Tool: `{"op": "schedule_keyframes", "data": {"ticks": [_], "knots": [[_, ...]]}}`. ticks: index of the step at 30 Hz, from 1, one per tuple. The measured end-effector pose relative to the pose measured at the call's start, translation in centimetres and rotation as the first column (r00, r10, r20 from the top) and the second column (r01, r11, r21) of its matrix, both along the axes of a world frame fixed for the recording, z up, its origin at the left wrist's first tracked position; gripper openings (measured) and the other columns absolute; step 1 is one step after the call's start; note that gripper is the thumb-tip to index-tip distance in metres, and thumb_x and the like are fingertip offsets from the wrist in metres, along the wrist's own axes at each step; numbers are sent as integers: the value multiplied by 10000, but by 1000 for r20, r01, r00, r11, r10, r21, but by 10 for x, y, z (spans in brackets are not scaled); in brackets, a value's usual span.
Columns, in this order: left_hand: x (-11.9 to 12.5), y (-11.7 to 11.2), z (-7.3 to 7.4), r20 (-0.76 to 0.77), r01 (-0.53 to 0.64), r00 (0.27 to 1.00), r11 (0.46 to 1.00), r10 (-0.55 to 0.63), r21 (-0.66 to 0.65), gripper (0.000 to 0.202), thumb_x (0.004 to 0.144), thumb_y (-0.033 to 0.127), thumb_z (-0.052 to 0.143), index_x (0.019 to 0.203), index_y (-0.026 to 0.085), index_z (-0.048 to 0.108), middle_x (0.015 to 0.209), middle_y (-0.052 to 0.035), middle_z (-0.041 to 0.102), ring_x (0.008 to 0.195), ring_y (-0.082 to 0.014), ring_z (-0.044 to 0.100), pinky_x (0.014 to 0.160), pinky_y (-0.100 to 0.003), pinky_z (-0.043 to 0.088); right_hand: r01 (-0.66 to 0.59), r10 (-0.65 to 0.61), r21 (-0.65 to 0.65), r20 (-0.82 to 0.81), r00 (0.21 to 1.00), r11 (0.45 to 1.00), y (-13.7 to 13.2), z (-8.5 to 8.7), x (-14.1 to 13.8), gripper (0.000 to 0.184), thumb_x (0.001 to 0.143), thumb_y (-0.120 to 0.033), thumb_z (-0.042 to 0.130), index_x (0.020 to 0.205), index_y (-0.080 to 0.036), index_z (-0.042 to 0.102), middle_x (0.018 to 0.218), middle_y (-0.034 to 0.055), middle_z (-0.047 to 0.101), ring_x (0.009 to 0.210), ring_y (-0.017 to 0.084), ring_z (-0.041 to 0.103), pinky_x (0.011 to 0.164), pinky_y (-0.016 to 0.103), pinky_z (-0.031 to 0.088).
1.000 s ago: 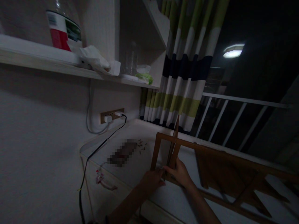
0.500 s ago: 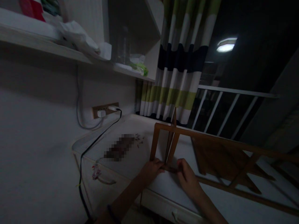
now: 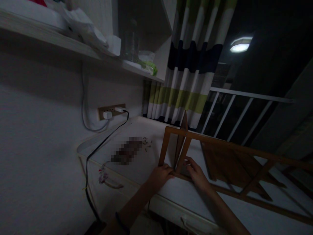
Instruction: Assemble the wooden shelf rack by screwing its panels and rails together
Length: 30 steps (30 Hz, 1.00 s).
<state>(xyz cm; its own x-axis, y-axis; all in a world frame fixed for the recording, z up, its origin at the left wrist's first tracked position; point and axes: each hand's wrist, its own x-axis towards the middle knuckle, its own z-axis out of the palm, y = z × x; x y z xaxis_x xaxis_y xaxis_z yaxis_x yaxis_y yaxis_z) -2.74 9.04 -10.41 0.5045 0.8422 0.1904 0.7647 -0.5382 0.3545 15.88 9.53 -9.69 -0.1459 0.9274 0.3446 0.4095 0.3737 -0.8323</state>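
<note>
Sliding up along the lower rail since half a second ago, our right hand (image 3: 197, 174) now sits at the foot of the upright strut (image 3: 182, 147), while our left hand (image 3: 160, 174) keeps its place at the near corner of the wooden frame (image 3: 220, 143).

Head view: the wooden frame lies on the white cabinet top (image 3: 146, 163), with its long axis running away to our right and its short end between our hands. The upright strut rises, slightly tilted, from the lower rail between the two hands. Our right fingers (image 3: 188, 162) are bent against its base and closed on the wood. Our left fingers (image 3: 169, 169) are pressed together over the corner, just beside the strut's foot. The right hand looks the nearer of the two, though the dim light leaves the exact grip unclear.

Small screws (image 3: 146, 142) lie scattered on the cabinet top beyond the frame's short end. A black cable (image 3: 107, 138) runs down from the wall socket (image 3: 111, 112).

The shelf (image 3: 73, 49) above holds crumpled bags, and a clear bottle (image 3: 130, 42) stands in its alcove. The drawer (image 3: 111, 184) below us is shut, its contents unseen.
</note>
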Motion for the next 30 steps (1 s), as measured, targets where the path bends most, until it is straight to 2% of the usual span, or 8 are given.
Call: {"op": "schedule_keyframes", "data": {"ticks": [2,5,9,14,18,22,26,30], "knots": [[0,-4,1,-5,-6,1000,1000,6,-4,230,816,314,530,989,179,602,977,-40,613,915,-174,584,819,-255,445,-22,23,19,-57,998,1000,14,4,-8,314,767,-315,360,1015,-188,504,899,26,572,868,180,523,812,317,388],[-2,-14,2,-10,-23,1000,1000,23,-12,234,805,319,546,983,177,601,975,-43,614,901,-180,589,804,-263,455,-64,67,30,-128,989,997,23,7,-19,296,767,-388,381,953,-199,513,899,22,585,833,176,531,762,295,420],[-4,-30,2,0,-53,999,998,53,-27,213,813,316,536,961,179,603,963,-37,619,895,-172,590,809,-255,456,-116,118,24,-171,978,993,10,8,-24,318,771,-451,435,936,-198,535,847,13,587,759,168,531,696,277,436],[-4,-50,4,-16,-74,997,995,73,-60,200,826,294,519,979,190,596,996,-38,614,931,-164,583,850,-251,438,-160,161,19,-194,968,987,-11,9,-24,377,778,-521,447,958,-207,550,937,23,593,893,188,528,817,304,414],[-2,-63,9,-115,-102,989,993,96,-52,220,832,295,505,1021,204,569,1032,-45,600,926,-174,587,816,-257,452,-168,166,10,-211,963,986,-21,10,-25,487,808,-608,336,1039,-220,519,1095,52,551,1065,205,463,919,336,351],[0,-76,14,-141,-139,981,990,133,-31,245,832,305,500,1055,218,549,1041,-42,603,936,-200,587,810,-293,459,-256,252,6,-203,946,967,-34,11,-21,640,791,-697,172,1074,-223,495,1072,64,552,1068,208,468,870,343,392],[3,-86,16,-157,-191,970,981,184,-27,237,818,286,522,1040,210,555,1040,-48,606,935,-205,590,805,-292,461,-348,348,31,-168,922,937,-43,11,-15,714,668,-770,368,1104,-215,477,1033,58,551,1030,218,480,850,326,404],[6,-93,18,-165,-216,963,976,211,-17,209,814,274,527,1009,209,564,1028,-41,610,908,-197,596,769,-282,466,-326,332,59,-140,933,943,-42,9,-18,553,719,-632,497,1065,-201,483,967,45,557,972,200,490,826,308,406]]}}
